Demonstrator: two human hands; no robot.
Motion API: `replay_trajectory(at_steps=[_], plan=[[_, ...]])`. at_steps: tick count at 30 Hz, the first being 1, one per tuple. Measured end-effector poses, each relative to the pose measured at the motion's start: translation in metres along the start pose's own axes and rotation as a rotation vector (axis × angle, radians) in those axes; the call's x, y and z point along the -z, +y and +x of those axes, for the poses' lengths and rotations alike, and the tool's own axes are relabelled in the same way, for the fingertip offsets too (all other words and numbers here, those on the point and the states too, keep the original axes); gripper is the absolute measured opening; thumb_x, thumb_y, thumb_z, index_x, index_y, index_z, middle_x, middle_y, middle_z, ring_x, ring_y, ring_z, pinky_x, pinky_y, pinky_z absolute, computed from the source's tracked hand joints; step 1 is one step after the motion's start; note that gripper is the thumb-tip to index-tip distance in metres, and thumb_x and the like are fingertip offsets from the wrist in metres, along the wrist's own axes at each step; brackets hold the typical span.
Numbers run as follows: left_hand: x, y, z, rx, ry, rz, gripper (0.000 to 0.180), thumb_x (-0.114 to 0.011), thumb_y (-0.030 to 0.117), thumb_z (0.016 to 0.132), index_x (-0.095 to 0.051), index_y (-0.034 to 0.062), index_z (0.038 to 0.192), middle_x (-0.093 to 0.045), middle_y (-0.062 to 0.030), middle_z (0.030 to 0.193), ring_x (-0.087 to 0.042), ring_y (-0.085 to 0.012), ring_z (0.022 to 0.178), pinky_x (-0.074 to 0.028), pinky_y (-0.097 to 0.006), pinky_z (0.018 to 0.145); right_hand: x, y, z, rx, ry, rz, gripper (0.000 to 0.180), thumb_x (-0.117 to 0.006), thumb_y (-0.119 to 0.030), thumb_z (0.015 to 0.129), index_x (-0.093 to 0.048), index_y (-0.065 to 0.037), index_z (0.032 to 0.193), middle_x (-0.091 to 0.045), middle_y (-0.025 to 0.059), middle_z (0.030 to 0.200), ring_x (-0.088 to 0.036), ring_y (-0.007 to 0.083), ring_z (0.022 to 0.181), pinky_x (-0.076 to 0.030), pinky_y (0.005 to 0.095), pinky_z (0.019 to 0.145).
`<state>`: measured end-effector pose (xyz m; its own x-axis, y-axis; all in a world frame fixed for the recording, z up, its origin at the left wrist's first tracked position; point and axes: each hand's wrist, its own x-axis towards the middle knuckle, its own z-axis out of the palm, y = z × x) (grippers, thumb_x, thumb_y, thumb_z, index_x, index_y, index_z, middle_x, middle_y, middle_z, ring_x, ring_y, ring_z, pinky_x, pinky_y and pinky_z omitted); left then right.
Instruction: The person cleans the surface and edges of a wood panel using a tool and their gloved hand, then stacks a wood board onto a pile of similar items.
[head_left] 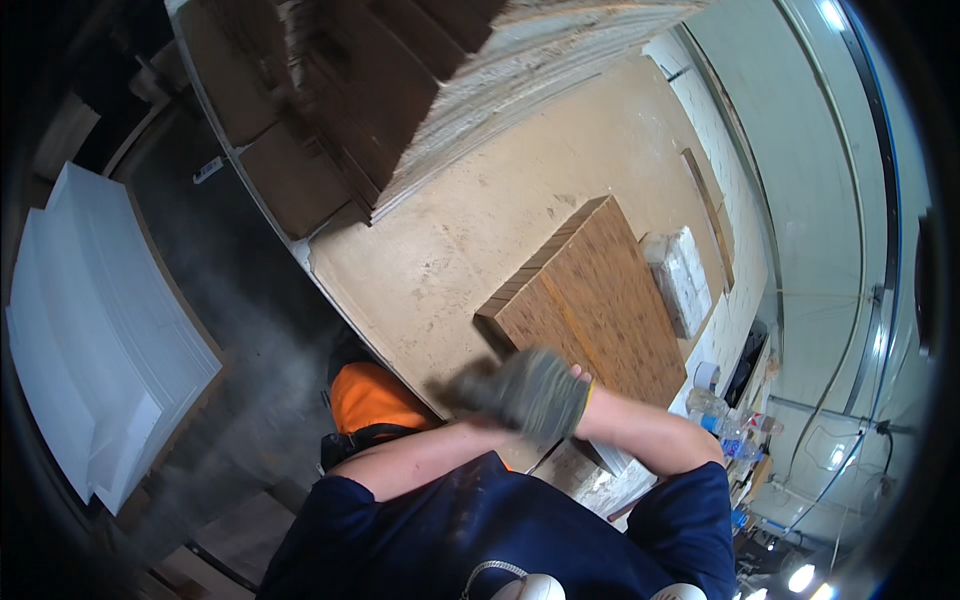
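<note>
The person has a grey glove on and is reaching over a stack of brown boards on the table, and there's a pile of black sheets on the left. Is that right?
Almost. The head view shows the gloved hand over the stack of brown boards on the table, but the pile of sheets on the left is white, not black.

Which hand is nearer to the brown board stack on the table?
Right. The gloved right hand overlaps the near corner of the brown board stack; the blurred left hand is just to its left, off the stack.
</note>
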<state>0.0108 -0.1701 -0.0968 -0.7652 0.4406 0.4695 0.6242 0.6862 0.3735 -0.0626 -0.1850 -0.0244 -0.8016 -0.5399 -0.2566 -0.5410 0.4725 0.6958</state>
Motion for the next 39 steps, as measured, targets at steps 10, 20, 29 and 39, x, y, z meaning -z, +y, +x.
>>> replay_trajectory(at_steps=[10,20,29,39], plan=[[0.022,-0.019,0.002,-0.153,-0.044,0.049,0.048,-0.043,0.023,0.091,-0.048,0.0055,0.135,-0.050,-0.0118,0.138,-0.045,-0.0242,0.130,-0.035,-0.038,0.108,-0.020,-0.043,-0.012,-0.652,0.067,0.527,0.045,-0.036,-0.031,0.101,-0.047,0.004,0.127,-0.052,0.0212,0.132,-0.052,0.0375,0.117,-0.042,0.0469,0.101],[0.038,-0.019,0.007,-0.133,-0.020,0.103,0.053,-0.043,0.022,0.090,-0.042,0.0046,0.139,-0.043,-0.0088,0.144,-0.035,-0.0237,0.138,-0.016,-0.039,0.119,-0.068,0.142,0.000,-0.544,0.260,1.330,0.024,-0.050,-0.020,0.097,-0.064,-0.005,0.110,-0.067,0.0132,0.099,-0.064,0.0232,0.084,-0.051,0.0343,0.074],[0.049,-0.019,0.012,-0.134,-0.071,0.161,0.051,-0.046,0.019,0.090,-0.044,0.0106,0.140,-0.041,-0.0056,0.147,-0.033,-0.0220,0.140,-0.014,-0.039,0.119,-0.196,0.253,-0.007,-0.888,0.069,0.551,0.037,-0.052,-0.033,0.090,-0.063,-0.012,0.118,-0.061,0.0150,0.122,-0.055,0.0365,0.115,-0.041,0.0490,0.100],[0.046,-0.015,0.014,-0.139,-0.115,0.127,0.051,-0.047,0.017,0.089,-0.046,0.0112,0.140,-0.041,-0.0061,0.147,-0.034,-0.0218,0.139,-0.017,-0.039,0.117,-0.083,0.135,0.097,-0.140,0.437,0.733,0.035,-0.054,-0.036,0.090,-0.067,-0.008,0.107,-0.060,0.0131,0.125,-0.043,0.0343,0.129,-0.031,0.0505,0.107]])
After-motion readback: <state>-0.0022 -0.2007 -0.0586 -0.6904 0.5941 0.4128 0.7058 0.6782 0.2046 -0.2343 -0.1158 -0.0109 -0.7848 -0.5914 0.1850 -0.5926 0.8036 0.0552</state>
